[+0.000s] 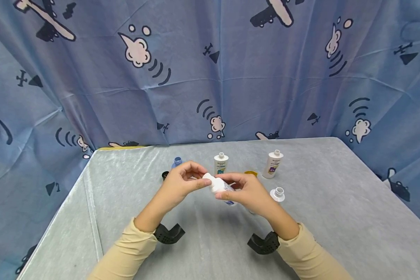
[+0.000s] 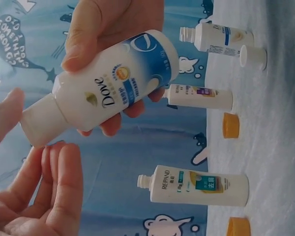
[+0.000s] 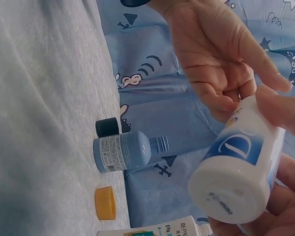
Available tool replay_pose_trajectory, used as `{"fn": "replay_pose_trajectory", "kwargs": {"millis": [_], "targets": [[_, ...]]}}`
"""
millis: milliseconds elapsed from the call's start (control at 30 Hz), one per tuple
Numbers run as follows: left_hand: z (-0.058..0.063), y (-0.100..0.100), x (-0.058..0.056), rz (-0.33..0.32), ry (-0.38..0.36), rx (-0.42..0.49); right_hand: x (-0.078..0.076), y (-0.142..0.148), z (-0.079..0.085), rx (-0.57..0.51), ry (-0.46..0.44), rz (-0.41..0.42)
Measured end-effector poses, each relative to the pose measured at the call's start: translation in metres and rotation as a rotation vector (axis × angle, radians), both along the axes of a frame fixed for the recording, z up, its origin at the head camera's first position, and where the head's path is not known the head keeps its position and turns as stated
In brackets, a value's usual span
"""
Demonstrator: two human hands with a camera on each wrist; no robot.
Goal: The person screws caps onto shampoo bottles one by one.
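Observation:
A white Dove bottle (image 2: 113, 86) with a blue lower band is held tilted above the table. My right hand (image 1: 245, 191) grips its body, thumb on one side and fingers round the other. At the bottle's top, my left hand (image 1: 182, 181) pinches the white cap (image 2: 43, 119) between thumb and fingertips. The cap sits on the bottle's neck; whether it is screwed tight cannot be told. In the right wrist view the bottle's base (image 3: 229, 196) faces the camera, and the cap is hidden behind the fingers.
Uncapped bottles stand behind and beside the hands: a blue bottle (image 3: 123, 151), a teal-labelled bottle (image 2: 201, 185), a purple-labelled bottle (image 1: 273, 165) and another Dove bottle (image 2: 223, 38). Loose caps lie near them: black (image 3: 108, 127), yellow (image 3: 105, 203), white (image 2: 253, 57). A patterned curtain (image 1: 182, 77) hangs behind.

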State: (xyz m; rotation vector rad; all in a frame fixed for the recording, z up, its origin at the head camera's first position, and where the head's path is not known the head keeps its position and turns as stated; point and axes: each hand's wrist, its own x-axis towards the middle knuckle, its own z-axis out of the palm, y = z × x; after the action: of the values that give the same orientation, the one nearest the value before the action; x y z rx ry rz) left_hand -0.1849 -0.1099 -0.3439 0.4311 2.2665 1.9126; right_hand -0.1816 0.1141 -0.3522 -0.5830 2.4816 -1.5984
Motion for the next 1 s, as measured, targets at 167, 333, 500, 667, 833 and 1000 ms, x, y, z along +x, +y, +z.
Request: {"fn": "replay_pose_trajectory", "kwargs": {"millis": [167,333,500,667,833,1000], "targets": [[-0.0016,0.0008,-0.001,0.018,0.01,0.027,0.0001,-0.0022,0.0004,0.004,0.031,-0.012],[-0.0013,0.001,-0.0008,0.017,0.012,0.03,0.0003,-0.0027,-0.0004,0.018,0.04,-0.023],[-0.0006,0.0006,0.0001,-0.007,0.027,0.034,-0.0004,-0.002,-0.0016,0.022,0.05,-0.029],[-0.0002,-0.0008,0.0019,-0.063,0.068,0.052,-0.0007,-0.001,-0.0017,0.014,0.043,-0.027],[0.0001,-0.0016,0.0029,-0.103,0.105,0.09,-0.0009,0.0001,-0.0013,-0.008,0.014,-0.014],[-0.0002,-0.0016,0.0026,-0.081,0.054,0.1,-0.0004,-0.0002,-0.0018,-0.014,0.006,-0.028]]}}
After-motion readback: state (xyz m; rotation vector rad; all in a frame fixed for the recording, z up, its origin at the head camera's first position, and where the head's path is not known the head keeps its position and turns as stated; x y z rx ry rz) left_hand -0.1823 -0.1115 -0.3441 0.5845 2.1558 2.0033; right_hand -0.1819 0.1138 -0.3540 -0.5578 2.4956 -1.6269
